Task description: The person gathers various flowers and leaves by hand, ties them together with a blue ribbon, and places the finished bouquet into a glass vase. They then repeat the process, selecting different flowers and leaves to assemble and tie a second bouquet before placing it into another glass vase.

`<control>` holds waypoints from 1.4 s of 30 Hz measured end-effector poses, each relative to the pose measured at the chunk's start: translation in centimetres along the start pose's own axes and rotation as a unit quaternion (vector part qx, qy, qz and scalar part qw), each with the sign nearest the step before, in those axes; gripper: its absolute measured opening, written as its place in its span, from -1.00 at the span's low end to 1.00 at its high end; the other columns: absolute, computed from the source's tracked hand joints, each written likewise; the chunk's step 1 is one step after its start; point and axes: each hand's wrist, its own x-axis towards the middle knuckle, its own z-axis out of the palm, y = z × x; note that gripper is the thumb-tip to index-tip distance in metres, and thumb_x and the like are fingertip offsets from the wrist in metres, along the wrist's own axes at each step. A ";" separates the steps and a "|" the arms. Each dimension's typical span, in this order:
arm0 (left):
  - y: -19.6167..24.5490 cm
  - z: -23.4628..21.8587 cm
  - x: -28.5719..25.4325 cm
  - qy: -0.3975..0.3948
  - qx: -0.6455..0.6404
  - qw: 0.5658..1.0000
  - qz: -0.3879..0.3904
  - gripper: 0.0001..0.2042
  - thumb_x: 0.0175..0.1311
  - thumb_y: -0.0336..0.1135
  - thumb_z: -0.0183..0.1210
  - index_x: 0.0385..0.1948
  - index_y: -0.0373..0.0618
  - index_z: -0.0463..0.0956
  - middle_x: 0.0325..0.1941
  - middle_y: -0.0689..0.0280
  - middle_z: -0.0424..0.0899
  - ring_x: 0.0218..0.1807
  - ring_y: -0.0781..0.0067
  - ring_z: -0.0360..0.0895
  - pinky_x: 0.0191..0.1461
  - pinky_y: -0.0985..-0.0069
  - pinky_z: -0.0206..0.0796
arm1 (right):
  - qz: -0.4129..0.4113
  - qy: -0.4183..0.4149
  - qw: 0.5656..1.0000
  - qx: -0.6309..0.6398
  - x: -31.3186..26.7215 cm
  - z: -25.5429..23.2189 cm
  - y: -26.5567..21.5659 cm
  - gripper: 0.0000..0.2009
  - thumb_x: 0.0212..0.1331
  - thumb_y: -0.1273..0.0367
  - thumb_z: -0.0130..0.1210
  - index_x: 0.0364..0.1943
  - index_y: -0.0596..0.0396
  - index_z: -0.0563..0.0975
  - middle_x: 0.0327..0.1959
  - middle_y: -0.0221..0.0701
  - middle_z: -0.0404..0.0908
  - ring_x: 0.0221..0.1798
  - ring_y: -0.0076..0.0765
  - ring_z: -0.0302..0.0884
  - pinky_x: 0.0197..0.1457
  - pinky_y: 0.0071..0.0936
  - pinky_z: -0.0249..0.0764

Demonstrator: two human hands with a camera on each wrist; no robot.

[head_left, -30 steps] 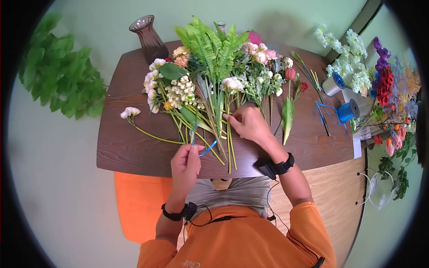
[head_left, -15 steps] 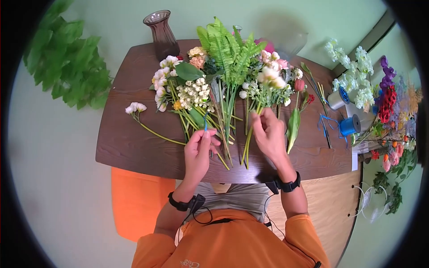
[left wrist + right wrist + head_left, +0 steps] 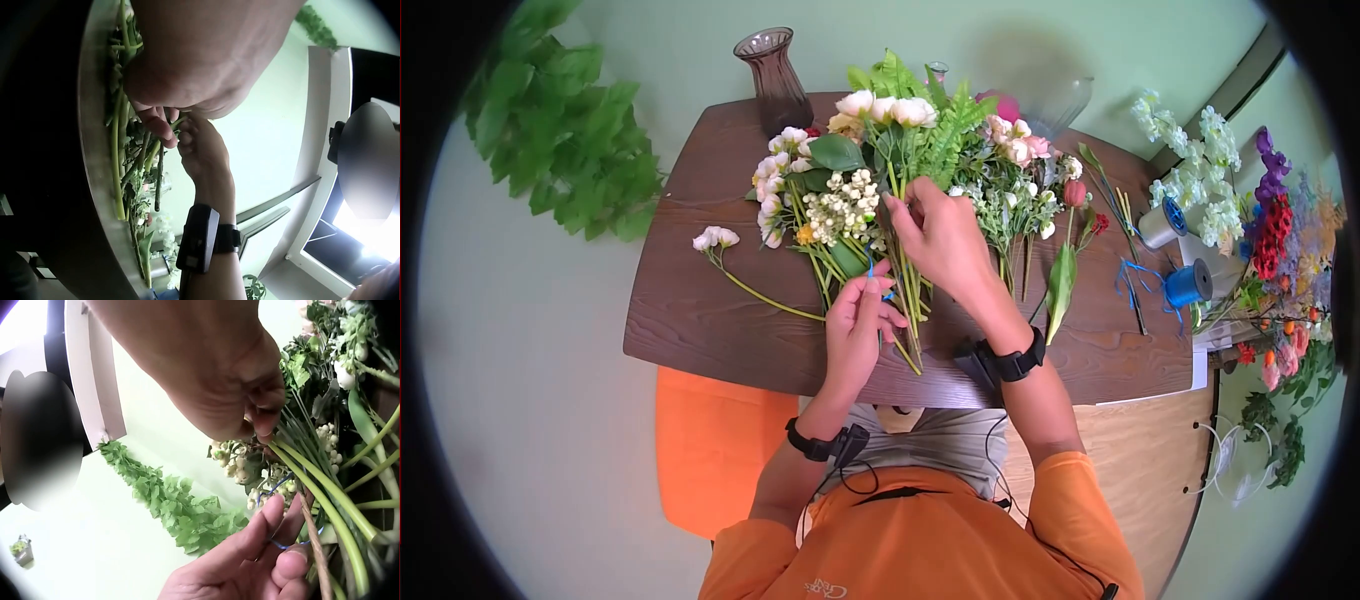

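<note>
My right hand (image 3: 945,240) pinches the green stems (image 3: 312,478) of white flowers (image 3: 885,108), whose blooms stand in front of the fern (image 3: 945,145). Those stems slant down across a bunch with white berries (image 3: 842,207) and a dark green leaf (image 3: 837,153). Lower and to the left, my left hand (image 3: 855,335) pinches a thin blue ribbon (image 3: 870,262) between thumb and forefinger, close beside the bunch's stems. In the right wrist view the ribbon loops by the left hand (image 3: 240,565). The right fingertips are partly hidden in the head view.
A purplish glass vase (image 3: 775,85) stands at the back left, a clear one (image 3: 1068,105) at the back right. One white-flowered stem (image 3: 765,288) lies at left. To the right are a red tulip (image 3: 1074,193), a blue ribbon spool (image 3: 1188,284) and a pale spool (image 3: 1162,222).
The right hand took up the white flowers, drew them right, then brought them left and up over the bunch. The left hand shifted slightly right and up with the blue ribbon.
</note>
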 end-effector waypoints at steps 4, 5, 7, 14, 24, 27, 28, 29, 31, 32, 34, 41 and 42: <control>-0.8 0.2 0.9 0.001 0.014 1.000 0.001 -0.65 0.63 -0.17 -0.04 -0.01 -0.36 0.49 0.35 0.03 0.51 -0.35 0.59 0.65 -0.42 0.69 0.38 | 0.008 0.007 1.000 0.005 -0.4 0.5 1.1 -0.71 0.31 0.32 0.25 -0.47 0.28 0.54 -0.74 -0.14 0.45 -0.75 -0.24 0.30 -0.59 -0.28 0.25; -0.8 0.5 1.1 0.007 0.015 1.000 0.016 -0.67 0.64 -0.19 -0.06 -0.01 -0.34 0.51 0.38 0.03 0.48 -0.39 0.62 0.66 -0.47 0.71 0.38 | 0.005 0.010 1.000 0.014 -0.3 0.7 1.6 -0.71 0.30 0.32 0.26 -0.46 0.28 0.54 -0.74 -0.14 0.44 -0.75 -0.25 0.29 -0.59 -0.28 0.24; -0.9 0.7 1.5 0.004 0.016 1.000 0.013 -0.66 0.64 -0.19 -0.05 -0.01 -0.35 0.52 0.39 0.03 0.48 -0.38 0.61 0.67 -0.46 0.71 0.38 | 0.010 0.008 1.000 0.028 -0.1 1.0 2.3 -0.72 0.30 0.31 0.28 -0.44 0.27 0.56 -0.75 -0.18 0.44 -0.75 -0.34 0.26 -0.60 -0.31 0.21; -0.9 0.7 1.4 0.010 0.043 0.998 0.040 -0.67 0.63 -0.20 -0.04 -0.04 -0.36 0.53 0.44 0.05 0.44 -0.36 0.59 0.68 -0.42 0.71 0.42 | 0.033 0.061 0.996 0.049 0.0 0.7 2.4 -0.73 0.29 0.31 0.27 -0.43 0.28 0.58 -0.75 -0.17 0.52 -0.73 -0.21 0.49 -0.59 -0.28 0.34; -1.3 0.9 1.4 0.007 0.064 0.996 0.066 -0.68 0.63 -0.23 -0.06 -0.04 -0.37 0.52 0.43 0.03 0.44 -0.32 0.57 0.68 -0.31 0.68 0.49 | 0.001 0.129 0.991 0.043 0.2 1.0 2.5 -0.77 0.32 0.32 0.26 -0.34 0.25 0.58 -0.72 -0.19 0.55 -0.72 -0.19 0.52 -0.61 -0.29 0.35; -1.3 0.9 1.5 0.005 0.071 0.995 0.066 -0.68 0.63 -0.23 -0.06 -0.04 -0.38 0.52 0.43 0.01 0.44 -0.31 0.57 0.69 -0.29 0.67 0.49 | -0.063 0.122 0.990 0.017 -0.1 1.6 2.5 -0.79 0.30 0.33 0.28 -0.32 0.23 0.59 -0.72 -0.19 0.53 -0.72 -0.19 0.49 -0.62 -0.32 0.34; -1.3 0.9 1.6 0.005 0.071 0.995 0.064 -0.68 0.63 -0.23 -0.06 -0.04 -0.38 0.52 0.43 0.01 0.44 -0.31 0.57 0.69 -0.29 0.67 0.49 | -0.086 0.127 0.988 0.012 -0.2 1.7 2.6 -0.80 0.29 0.34 0.30 -0.31 0.23 0.60 -0.73 -0.22 0.51 -0.74 -0.27 0.43 -0.62 -0.37 0.29; -1.3 0.9 1.6 0.004 0.071 0.995 0.065 -0.68 0.63 -0.23 -0.06 -0.04 -0.38 0.52 0.43 0.01 0.44 -0.31 0.57 0.68 -0.29 0.67 0.49 | -0.092 0.119 0.989 -0.003 -0.2 1.8 2.5 -0.80 0.28 0.35 0.31 -0.28 0.24 0.61 -0.70 -0.18 0.55 -0.70 -0.18 0.51 -0.60 -0.34 0.34; -1.2 0.9 1.5 0.003 0.071 0.995 0.065 -0.68 0.63 -0.23 -0.06 -0.04 -0.38 0.52 0.43 0.00 0.44 -0.31 0.58 0.68 -0.29 0.67 0.49 | -0.100 0.102 0.989 -0.025 -0.1 1.9 3.2 -0.80 0.27 0.35 0.32 -0.26 0.25 0.61 -0.69 -0.16 0.56 -0.69 -0.15 0.52 -0.58 -0.34 0.36; -1.2 0.8 1.5 0.001 0.074 0.995 0.063 -0.67 0.63 -0.21 -0.06 -0.03 -0.36 0.52 0.44 0.03 0.44 -0.30 0.57 0.68 -0.26 0.64 0.50 | -0.108 0.085 0.989 -0.046 0.0 1.8 3.2 -0.80 0.26 0.36 0.32 -0.24 0.25 0.62 -0.68 -0.14 0.57 -0.68 -0.11 0.54 -0.57 -0.33 0.38; -1.1 0.8 1.5 0.000 0.078 0.995 0.062 -0.67 0.63 -0.19 -0.05 -0.03 -0.35 0.52 0.44 0.05 0.44 -0.29 0.56 0.68 -0.23 0.61 0.51 | -0.071 0.073 0.995 -0.020 -0.4 1.1 2.8 -0.79 0.26 0.35 0.31 -0.26 0.26 0.60 -0.67 -0.11 0.58 -0.63 -0.04 0.59 -0.53 -0.26 0.44; -0.8 0.7 1.2 0.004 0.080 0.996 0.050 -0.66 0.63 -0.21 -0.05 -0.03 -0.38 0.53 0.44 0.04 0.43 -0.36 0.58 0.67 -0.34 0.66 0.49 | 0.014 0.056 0.997 0.058 -1.0 0.0 2.0 -0.77 0.21 0.36 0.38 -0.24 0.24 0.59 -0.69 -0.30 0.61 -0.67 -0.61 0.44 -0.58 -0.51 0.32; -0.8 0.7 1.2 0.003 0.088 0.995 0.053 -0.66 0.63 -0.20 -0.05 -0.03 -0.37 0.52 0.45 0.02 0.42 -0.38 0.57 0.67 -0.34 0.64 0.50 | 0.015 0.056 0.997 0.058 -1.1 0.0 2.1 -0.77 0.21 0.36 0.38 -0.24 0.24 0.59 -0.69 -0.30 0.61 -0.67 -0.61 0.44 -0.58 -0.51 0.32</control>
